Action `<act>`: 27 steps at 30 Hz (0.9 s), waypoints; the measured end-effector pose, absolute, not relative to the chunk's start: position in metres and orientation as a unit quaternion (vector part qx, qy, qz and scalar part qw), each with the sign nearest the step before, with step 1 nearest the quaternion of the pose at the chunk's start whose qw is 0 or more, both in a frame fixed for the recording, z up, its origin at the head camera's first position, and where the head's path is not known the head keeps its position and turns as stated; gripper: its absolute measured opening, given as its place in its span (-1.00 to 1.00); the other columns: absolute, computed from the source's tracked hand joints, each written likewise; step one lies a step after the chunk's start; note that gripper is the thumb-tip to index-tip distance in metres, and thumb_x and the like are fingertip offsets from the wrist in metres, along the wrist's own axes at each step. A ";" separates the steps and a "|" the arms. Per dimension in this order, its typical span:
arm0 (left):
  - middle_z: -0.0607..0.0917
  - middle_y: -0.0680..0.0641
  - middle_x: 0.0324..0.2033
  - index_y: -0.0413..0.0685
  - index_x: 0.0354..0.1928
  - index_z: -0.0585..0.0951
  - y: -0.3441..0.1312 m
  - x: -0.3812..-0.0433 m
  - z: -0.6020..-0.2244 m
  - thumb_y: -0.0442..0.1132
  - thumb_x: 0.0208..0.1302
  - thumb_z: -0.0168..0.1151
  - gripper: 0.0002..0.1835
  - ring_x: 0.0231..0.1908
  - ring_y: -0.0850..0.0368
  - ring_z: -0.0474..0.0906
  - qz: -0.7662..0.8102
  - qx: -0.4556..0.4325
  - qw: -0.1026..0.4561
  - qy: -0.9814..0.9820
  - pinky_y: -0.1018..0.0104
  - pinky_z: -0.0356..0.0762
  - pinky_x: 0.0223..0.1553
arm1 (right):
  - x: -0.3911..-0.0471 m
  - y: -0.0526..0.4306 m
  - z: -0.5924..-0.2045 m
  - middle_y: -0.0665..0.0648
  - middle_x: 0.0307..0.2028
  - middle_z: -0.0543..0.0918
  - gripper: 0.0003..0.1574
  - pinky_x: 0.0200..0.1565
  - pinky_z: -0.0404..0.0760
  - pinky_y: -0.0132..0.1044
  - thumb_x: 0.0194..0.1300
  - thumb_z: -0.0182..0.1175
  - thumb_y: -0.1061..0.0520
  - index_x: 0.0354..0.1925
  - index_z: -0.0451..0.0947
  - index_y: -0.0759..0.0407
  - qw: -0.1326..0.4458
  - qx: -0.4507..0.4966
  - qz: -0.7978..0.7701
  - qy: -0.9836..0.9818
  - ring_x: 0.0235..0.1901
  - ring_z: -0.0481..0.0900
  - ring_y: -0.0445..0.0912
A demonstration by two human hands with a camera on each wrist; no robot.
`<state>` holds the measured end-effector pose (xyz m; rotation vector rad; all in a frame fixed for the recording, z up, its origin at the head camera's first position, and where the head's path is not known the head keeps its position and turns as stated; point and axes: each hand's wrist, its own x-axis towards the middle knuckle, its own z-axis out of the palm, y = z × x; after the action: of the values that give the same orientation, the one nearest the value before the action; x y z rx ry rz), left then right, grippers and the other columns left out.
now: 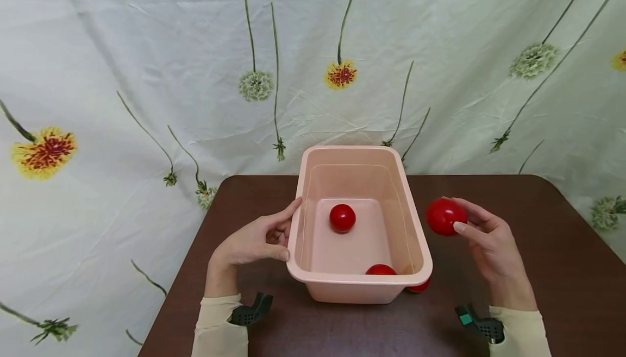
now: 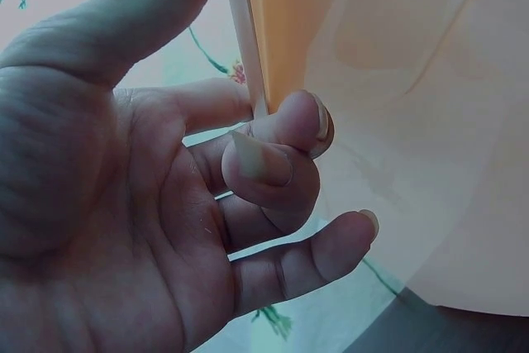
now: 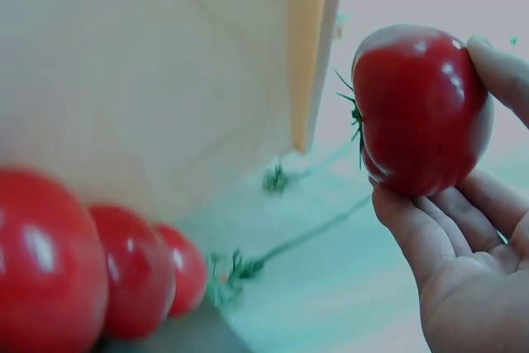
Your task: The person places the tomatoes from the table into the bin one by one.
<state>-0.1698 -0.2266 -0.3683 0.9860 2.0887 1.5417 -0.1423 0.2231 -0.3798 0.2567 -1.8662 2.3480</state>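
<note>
A pale pink plastic bin (image 1: pixel 359 286) is in the middle of the head view, its open top facing me. My left hand (image 1: pixel 256 240) holds it by the left side, with thumb and index finger at the rim and the other fingers curled against the outer wall. One tomato (image 1: pixel 342 218) lies on the bin's floor; another tomato (image 1: pixel 380 269) is partly hidden behind the near rim. To the right of the bin, my right hand (image 1: pixel 489 243) holds a red tomato (image 1: pixel 446 217) in the air between thumb and fingers. Its green stem end (image 3: pixel 359 119) faces the bin.
Beside the bin, several tomatoes (image 3: pixel 132 272) stand in a row in the right wrist view; the bin mostly hides them in the head view. All this is over a dark brown table (image 1: pixel 552 237). Behind it hangs a white flowered cloth (image 1: pixel 205 63).
</note>
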 end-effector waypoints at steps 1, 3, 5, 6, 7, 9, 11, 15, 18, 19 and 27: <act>0.57 -0.05 -0.32 -0.06 0.54 -0.07 -0.227 -0.170 -0.369 0.03 0.09 0.45 0.13 -0.38 0.28 0.48 0.547 0.351 0.181 0.739 0.37 0.53 -0.34 | -0.141 0.219 -0.377 -0.12 0.00 0.70 -0.47 -0.07 0.62 -0.45 0.33 0.10 0.42 0.23 0.50 0.18 0.070 0.088 0.777 -0.620 -0.07 0.64 -0.23; 0.58 -0.05 -0.31 -0.06 0.54 -0.07 -0.227 -0.170 -0.369 0.02 0.10 0.45 0.13 -0.38 0.27 0.48 0.549 0.351 0.182 0.737 0.36 0.53 -0.33 | -0.137 0.212 -0.372 -0.10 0.01 0.70 -0.47 -0.07 0.62 -0.44 0.32 0.10 0.43 0.23 0.50 0.20 0.076 0.093 0.776 -0.619 -0.07 0.66 -0.22; 0.59 -0.05 -0.29 -0.05 0.54 -0.08 -0.227 -0.170 -0.368 0.01 0.10 0.44 0.13 -0.36 0.27 0.50 0.551 0.350 0.185 0.735 0.36 0.54 -0.32 | -0.134 0.205 -0.368 -0.09 0.02 0.69 -0.47 -0.07 0.63 -0.43 0.32 0.08 0.44 0.23 0.49 0.21 0.082 0.096 0.778 -0.616 -0.06 0.65 -0.20; 0.59 -0.05 -0.28 -0.05 0.55 -0.08 -0.227 -0.170 -0.368 0.00 0.11 0.44 0.12 -0.36 0.27 0.50 0.551 0.350 0.187 0.734 0.36 0.55 -0.32 | -0.133 0.201 -0.366 -0.08 0.01 0.70 -0.47 -0.07 0.63 -0.42 0.32 0.08 0.45 0.23 0.49 0.21 0.083 0.096 0.779 -0.614 -0.06 0.65 -0.20; 0.59 -0.05 -0.28 -0.05 0.55 -0.08 -0.227 -0.170 -0.368 0.00 0.11 0.44 0.12 -0.36 0.27 0.50 0.552 0.351 0.188 0.733 0.36 0.55 -0.31 | -0.132 0.198 -0.365 -0.07 0.01 0.70 -0.47 -0.07 0.63 -0.42 0.32 0.08 0.45 0.23 0.49 0.22 0.085 0.097 0.779 -0.614 -0.06 0.65 -0.19; 0.59 -0.05 -0.28 -0.03 0.55 -0.08 -0.227 -0.169 -0.368 0.01 0.11 0.45 0.13 -0.36 0.28 0.50 0.553 0.349 0.190 0.732 0.36 0.55 -0.31 | -0.129 0.191 -0.362 -0.06 0.02 0.69 -0.47 -0.07 0.64 -0.40 0.31 0.08 0.46 0.23 0.48 0.24 0.085 0.098 0.779 -0.614 -0.06 0.66 -0.17; 0.58 -0.05 -0.29 -0.03 0.55 -0.08 -0.227 -0.169 -0.368 0.01 0.10 0.45 0.13 -0.36 0.28 0.49 0.553 0.350 0.189 0.732 0.36 0.54 -0.32 | -0.128 0.186 -0.361 -0.05 0.02 0.69 -0.47 -0.07 0.65 -0.38 0.31 0.09 0.45 0.23 0.47 0.25 0.081 0.097 0.778 -0.616 -0.07 0.67 -0.16; 0.59 -0.07 -0.28 -0.01 0.55 -0.07 -0.226 -0.169 -0.368 0.02 0.10 0.45 0.12 -0.36 0.28 0.50 0.552 0.349 0.188 0.734 0.35 0.54 -0.32 | -0.126 0.178 -0.361 -0.06 0.03 0.69 -0.46 -0.07 0.65 -0.35 0.30 0.11 0.45 0.23 0.47 0.24 0.070 0.094 0.772 -0.624 -0.06 0.67 -0.14; 0.59 -0.07 -0.27 -0.02 0.55 -0.07 -0.226 -0.169 -0.368 0.01 0.10 0.44 0.12 -0.35 0.27 0.50 0.552 0.351 0.189 0.733 0.35 0.54 -0.31 | -0.125 0.174 -0.360 -0.06 0.03 0.69 -0.45 -0.08 0.66 -0.34 0.29 0.12 0.45 0.24 0.47 0.25 0.070 0.091 0.771 -0.626 -0.06 0.67 -0.14; 0.59 -0.07 -0.27 -0.01 0.55 -0.06 -0.226 -0.169 -0.369 0.00 0.10 0.44 0.11 -0.35 0.26 0.50 0.551 0.351 0.188 0.734 0.35 0.54 -0.31 | -0.125 0.173 -0.360 -0.06 0.03 0.69 -0.45 -0.08 0.66 -0.34 0.29 0.13 0.45 0.24 0.46 0.26 0.072 0.090 0.771 -0.626 -0.06 0.67 -0.13; 0.58 -0.05 -0.29 0.02 0.55 -0.05 -0.227 -0.170 -0.369 0.01 0.09 0.45 0.11 -0.36 0.15 0.49 0.546 0.348 0.182 0.740 0.36 0.54 -0.32 | -0.121 0.165 -0.356 -0.10 0.07 0.65 -0.39 -0.07 0.65 -0.36 0.25 0.20 0.43 0.27 0.42 0.28 0.076 0.079 0.754 -0.648 -0.04 0.66 -0.15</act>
<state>-0.1700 -0.2272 -0.3693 0.9816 2.0889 1.5413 -0.1208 0.1651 -0.3557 0.2373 -1.9417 2.2613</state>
